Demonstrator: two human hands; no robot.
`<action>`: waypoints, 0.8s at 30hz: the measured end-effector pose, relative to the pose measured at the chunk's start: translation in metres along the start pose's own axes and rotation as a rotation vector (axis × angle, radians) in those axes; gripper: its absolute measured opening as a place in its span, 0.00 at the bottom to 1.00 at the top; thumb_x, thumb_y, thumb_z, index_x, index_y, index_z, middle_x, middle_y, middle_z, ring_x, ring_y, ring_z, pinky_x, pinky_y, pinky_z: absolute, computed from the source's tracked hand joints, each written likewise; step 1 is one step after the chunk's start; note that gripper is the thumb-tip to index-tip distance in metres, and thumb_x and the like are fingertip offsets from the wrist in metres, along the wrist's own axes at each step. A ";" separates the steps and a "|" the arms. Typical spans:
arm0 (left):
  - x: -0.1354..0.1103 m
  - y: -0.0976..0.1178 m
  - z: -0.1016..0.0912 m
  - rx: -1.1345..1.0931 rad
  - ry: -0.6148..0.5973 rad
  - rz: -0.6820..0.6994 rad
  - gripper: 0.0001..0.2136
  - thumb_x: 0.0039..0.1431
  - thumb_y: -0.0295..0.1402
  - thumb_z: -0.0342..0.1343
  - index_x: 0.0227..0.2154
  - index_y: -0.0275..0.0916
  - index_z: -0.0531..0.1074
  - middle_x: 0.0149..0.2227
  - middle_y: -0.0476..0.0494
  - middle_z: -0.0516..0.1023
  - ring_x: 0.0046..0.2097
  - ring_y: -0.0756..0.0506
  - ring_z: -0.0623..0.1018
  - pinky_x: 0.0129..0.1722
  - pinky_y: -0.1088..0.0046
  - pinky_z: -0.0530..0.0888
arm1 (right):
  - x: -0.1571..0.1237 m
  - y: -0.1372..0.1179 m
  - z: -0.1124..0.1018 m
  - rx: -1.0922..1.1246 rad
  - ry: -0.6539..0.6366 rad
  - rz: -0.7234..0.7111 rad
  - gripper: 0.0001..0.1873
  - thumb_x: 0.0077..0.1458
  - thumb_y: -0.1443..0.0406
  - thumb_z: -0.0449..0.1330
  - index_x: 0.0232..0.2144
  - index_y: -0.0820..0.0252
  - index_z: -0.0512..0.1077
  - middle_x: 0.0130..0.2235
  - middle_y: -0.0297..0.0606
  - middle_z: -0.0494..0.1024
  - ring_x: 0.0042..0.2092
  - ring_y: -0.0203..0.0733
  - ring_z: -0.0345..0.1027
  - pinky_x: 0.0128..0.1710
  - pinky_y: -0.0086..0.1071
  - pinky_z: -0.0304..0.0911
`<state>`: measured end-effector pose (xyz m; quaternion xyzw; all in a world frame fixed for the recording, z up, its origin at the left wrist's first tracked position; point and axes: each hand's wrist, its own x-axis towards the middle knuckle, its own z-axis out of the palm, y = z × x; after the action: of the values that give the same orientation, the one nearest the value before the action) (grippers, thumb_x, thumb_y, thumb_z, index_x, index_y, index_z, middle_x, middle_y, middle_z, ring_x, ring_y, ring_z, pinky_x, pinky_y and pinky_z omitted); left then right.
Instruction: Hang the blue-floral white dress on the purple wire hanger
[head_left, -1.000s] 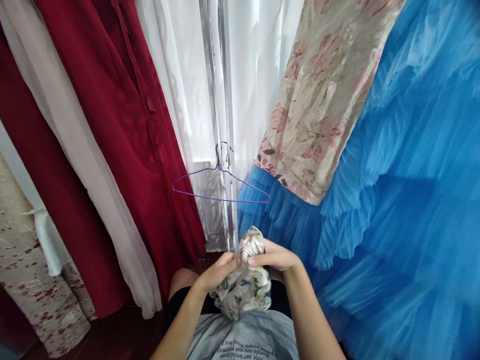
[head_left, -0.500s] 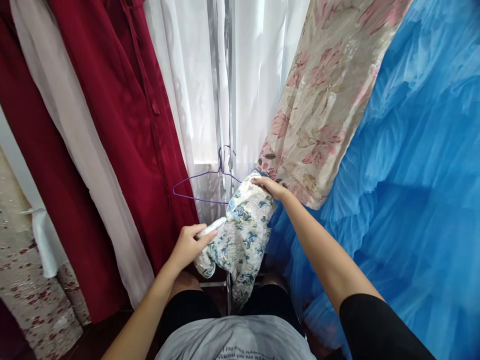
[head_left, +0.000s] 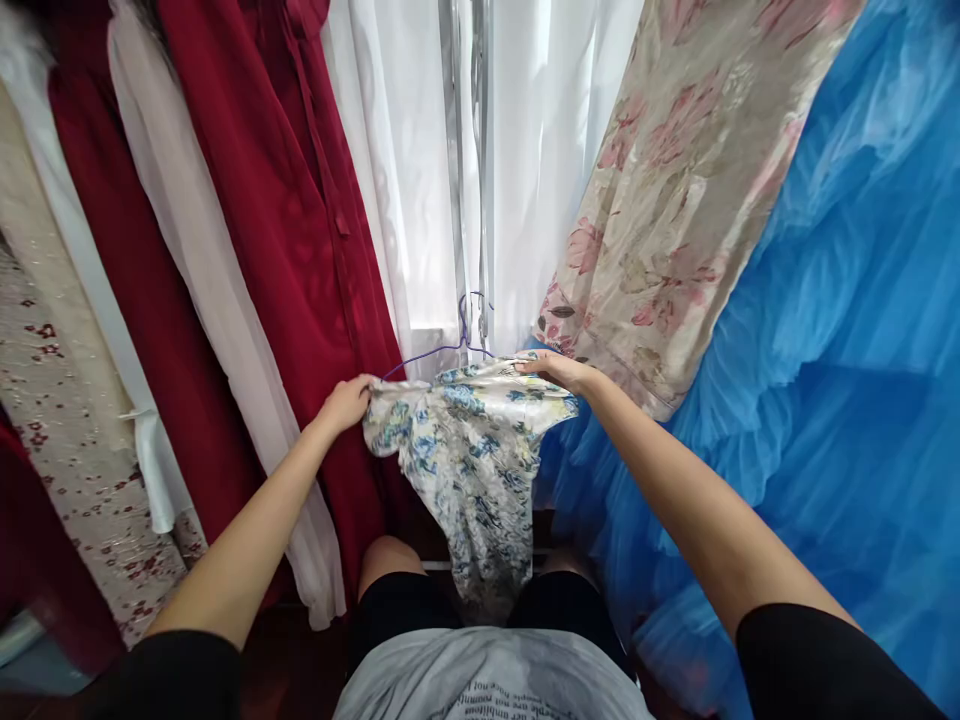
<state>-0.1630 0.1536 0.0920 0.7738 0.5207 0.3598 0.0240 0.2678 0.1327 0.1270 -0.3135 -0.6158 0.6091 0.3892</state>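
Note:
A white blouse with blue flowers (head_left: 480,455) hangs spread in front of me, its lower part dropping between my knees. My left hand (head_left: 349,402) is closed on its left shoulder, near the sleeve. At the right shoulder my right hand (head_left: 559,370) pinches the cloth, thumb on top. The thin purple hanger (head_left: 463,335) shows above the neckline, with its hook upright and part of its left arm in sight. The garment covers the rest of the hanger. What the hook hangs from cannot be made out clearly.
Dark red dresses (head_left: 277,220) and a pale pink one (head_left: 199,250) hang at the left. Behind the hanger are a white curtain (head_left: 412,180) and grey upright poles (head_left: 484,150). A beige floral dress (head_left: 660,200) and a blue tulle gown (head_left: 847,430) fill the right side.
My left hand has moved up and left, drawing the blouse's left shoulder out over the hanger's left arm, which was bare before. My right hand keeps its hold on the right shoulder.

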 end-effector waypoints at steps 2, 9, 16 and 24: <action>0.030 0.014 0.000 -0.015 0.075 0.025 0.12 0.58 0.33 0.48 0.40 0.41 0.74 0.46 0.37 0.79 0.49 0.37 0.75 0.53 0.59 0.69 | -0.001 -0.001 0.001 0.003 0.042 0.043 0.11 0.47 0.65 0.71 0.35 0.62 0.77 0.30 0.38 0.84 0.30 0.43 0.77 0.31 0.31 0.73; 0.056 0.064 0.017 -0.220 0.221 0.012 0.22 0.51 0.33 0.58 0.51 0.41 0.66 0.43 0.42 0.78 0.42 0.43 0.77 0.45 0.66 0.72 | -0.027 0.028 -0.016 0.061 0.127 0.097 0.13 0.55 0.58 0.67 0.38 0.61 0.77 0.32 0.39 0.84 0.28 0.41 0.77 0.29 0.31 0.73; 0.024 0.074 0.010 -0.154 0.161 0.141 0.18 0.64 0.46 0.49 0.30 0.38 0.76 0.29 0.48 0.77 0.33 0.45 0.75 0.35 0.72 0.67 | -0.084 0.083 -0.029 0.068 0.237 -0.002 0.23 0.51 0.48 0.67 0.41 0.59 0.78 0.32 0.40 0.84 0.34 0.48 0.79 0.37 0.37 0.73; 0.022 0.104 0.022 -0.087 0.072 0.254 0.19 0.64 0.44 0.51 0.49 0.40 0.77 0.43 0.43 0.82 0.42 0.41 0.79 0.43 0.70 0.70 | -0.062 0.021 -0.008 -0.378 0.312 -0.276 0.21 0.52 0.46 0.65 0.35 0.57 0.79 0.39 0.37 0.83 0.45 0.48 0.74 0.47 0.36 0.67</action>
<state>-0.0636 0.1321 0.1303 0.8183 0.4032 0.4096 -0.0070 0.3039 0.0851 0.1000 -0.3838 -0.6880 0.3690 0.4932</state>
